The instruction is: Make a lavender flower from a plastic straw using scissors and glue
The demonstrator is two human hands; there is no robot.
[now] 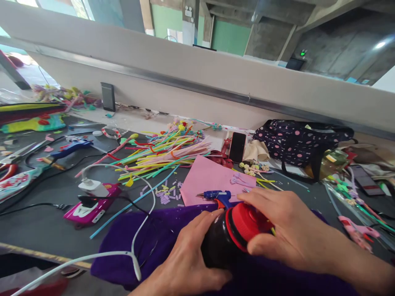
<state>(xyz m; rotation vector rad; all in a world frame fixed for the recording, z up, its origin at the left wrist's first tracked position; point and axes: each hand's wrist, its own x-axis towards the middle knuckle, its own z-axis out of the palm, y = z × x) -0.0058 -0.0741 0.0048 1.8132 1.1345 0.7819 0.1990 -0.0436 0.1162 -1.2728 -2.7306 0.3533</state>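
Note:
A black bottle (217, 243) with a red screw lid (247, 222) is tilted over the purple cloth (123, 246) at the front of the table. My left hand (191, 255) is wrapped round its dark body. The fingers and thumb of my right hand (286, 230) close on the red lid from above and the right. Just behind the bottle, a blue glue gun (217, 195) lies on a pink sheet (200, 176). The bottle's underside is hidden.
Bundled pipe cleaners (160, 154) lie mid-table, with small cut pieces (166, 193) in front. A magenta power strip (92, 209) with a white charger and cables sits left. A phone (237, 147) and dotted bag (296, 142) stand behind; pink scissors (354, 228) lie right.

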